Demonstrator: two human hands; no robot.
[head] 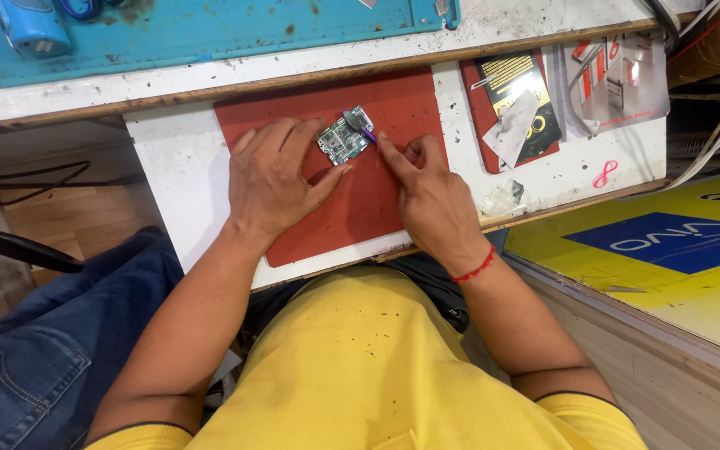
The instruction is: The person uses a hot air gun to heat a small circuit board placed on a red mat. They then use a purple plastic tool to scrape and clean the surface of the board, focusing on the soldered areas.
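Note:
A small green circuit board (342, 140) lies on a dark red mat (360, 208) on a pull-out white shelf. My left hand (272, 179) rests flat on the mat, its fingertips and thumb steadying the board's left and lower edges. My right hand (427, 196) pinches a thin purple-tipped tool (367, 133) whose tip touches the board's upper right corner, where a small silver metal shield (358, 118) sits. A red thread bracelet circles my right wrist.
A dark packet with a white wrapper (517, 108) and clear plastic bags of small parts (618, 79) lie to the right on the shelf. A blue work mat (210, 29) with a blue tool covers the upper bench. Cables hang at far right.

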